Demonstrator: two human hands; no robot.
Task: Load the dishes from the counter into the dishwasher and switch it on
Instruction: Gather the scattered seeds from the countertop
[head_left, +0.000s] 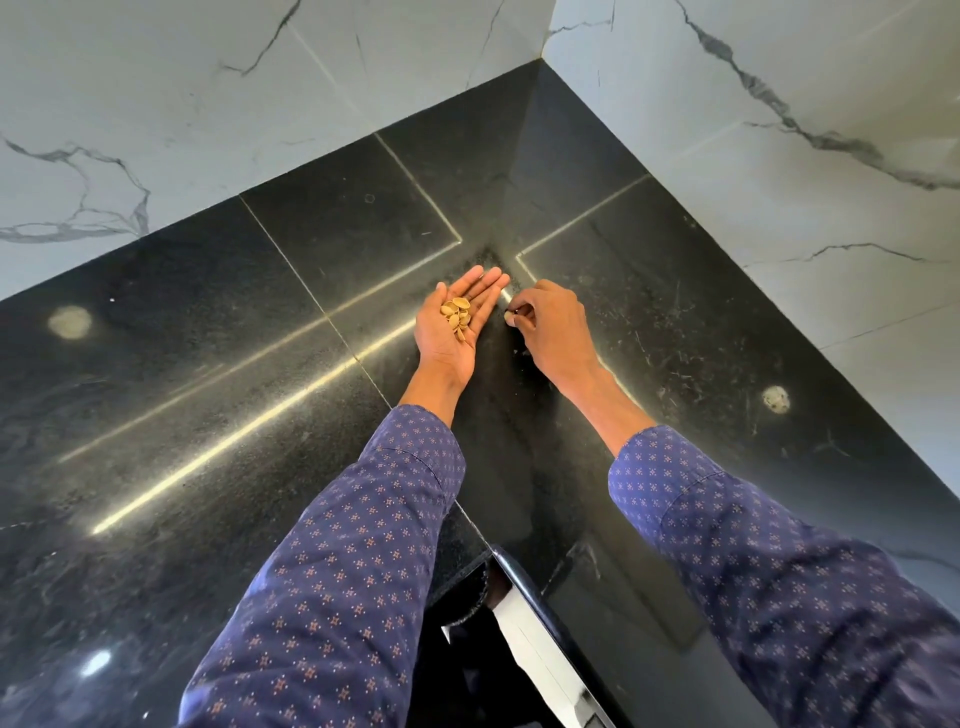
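My left hand (456, 318) lies palm up on the black stone counter (218, 332), fingers straight, with several tan nut shells (457, 316) heaped in the palm. Just to its right, my right hand (550, 322) hovers palm down over the counter and pinches one more small shell (508, 314) between thumb and fingertips. Tiny crumbs lie on the stone under and beside the right hand. No dishes and no dishwasher are in view.
White marble-patterned walls (156, 104) meet at the counter's far corner (540, 67). The counter's inner edge (524, 613) with a glossy black front shows between my forearms at the bottom. Pale spots mark the stone at left and right.
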